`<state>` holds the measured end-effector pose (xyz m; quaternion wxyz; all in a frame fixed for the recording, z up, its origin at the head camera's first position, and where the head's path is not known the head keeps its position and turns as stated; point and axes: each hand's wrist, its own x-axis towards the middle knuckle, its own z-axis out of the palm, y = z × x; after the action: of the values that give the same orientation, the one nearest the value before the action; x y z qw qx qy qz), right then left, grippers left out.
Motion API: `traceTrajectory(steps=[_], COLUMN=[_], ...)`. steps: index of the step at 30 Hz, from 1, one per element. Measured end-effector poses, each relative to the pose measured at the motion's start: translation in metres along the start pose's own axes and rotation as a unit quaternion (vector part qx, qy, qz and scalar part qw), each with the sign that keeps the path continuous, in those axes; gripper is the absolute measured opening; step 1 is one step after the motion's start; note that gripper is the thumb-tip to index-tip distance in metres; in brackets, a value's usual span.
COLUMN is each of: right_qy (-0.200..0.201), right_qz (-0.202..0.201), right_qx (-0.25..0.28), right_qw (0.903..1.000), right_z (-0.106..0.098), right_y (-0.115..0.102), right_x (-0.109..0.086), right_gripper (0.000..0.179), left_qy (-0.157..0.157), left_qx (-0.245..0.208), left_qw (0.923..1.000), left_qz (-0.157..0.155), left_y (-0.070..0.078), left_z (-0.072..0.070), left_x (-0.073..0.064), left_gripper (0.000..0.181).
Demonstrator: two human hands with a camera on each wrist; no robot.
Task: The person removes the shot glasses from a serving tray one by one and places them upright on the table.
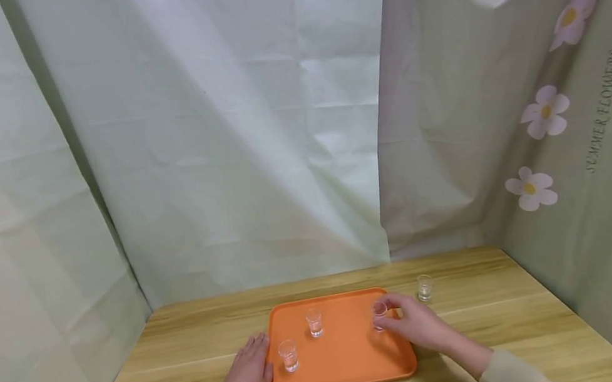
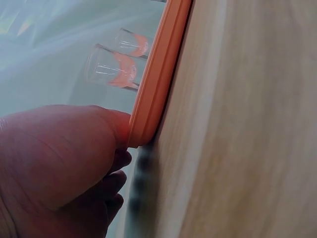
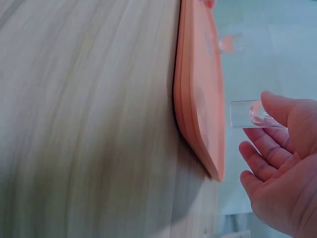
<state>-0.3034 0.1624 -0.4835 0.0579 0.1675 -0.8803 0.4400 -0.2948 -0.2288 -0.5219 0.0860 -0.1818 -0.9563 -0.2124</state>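
Observation:
My right hand [image 1: 412, 322] pinches a small clear shot glass [image 3: 243, 114] between thumb and fingers. The glass is upright, its base close over the right part of an orange tray [image 1: 341, 363]. At the tray's left edge lies my left hand [image 1: 245, 374], fingers stretched forward along the side. Its thumb touches the rim in the left wrist view. On the tray's left half stand two more shot glasses, a nearer one [image 1: 289, 355] and a farther one [image 1: 315, 322], both upright.
Another shot glass [image 1: 425, 288] stands on the wooden table [image 1: 198, 335], just past the tray's back right corner. Pale green curtains [image 1: 246, 160] hang behind the table and along both sides, with printed flowers on the right one.

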Motion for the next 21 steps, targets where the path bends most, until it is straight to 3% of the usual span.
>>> traceTrajectory(steps=[13, 21], right_qy=[0.030, 0.041], right_qz=[0.025, 0.033], right_qx=[-0.030, -0.037], right_qw=[0.9988, 0.9979], right_z=[-0.034, -0.054], right_y=[0.017, 0.025], right_x=[-0.014, -0.019], right_gripper=[0.021, 0.029], left_qy=[0.006, 0.039], left_qx=[-0.019, -0.005], left_qw=[0.9998, 0.9988], left_qz=[0.000, 0.029], left_y=[-0.002, -0.011], left_z=[0.003, 0.013], left_x=[-0.002, -0.002], left_gripper=[0.051, 0.050])
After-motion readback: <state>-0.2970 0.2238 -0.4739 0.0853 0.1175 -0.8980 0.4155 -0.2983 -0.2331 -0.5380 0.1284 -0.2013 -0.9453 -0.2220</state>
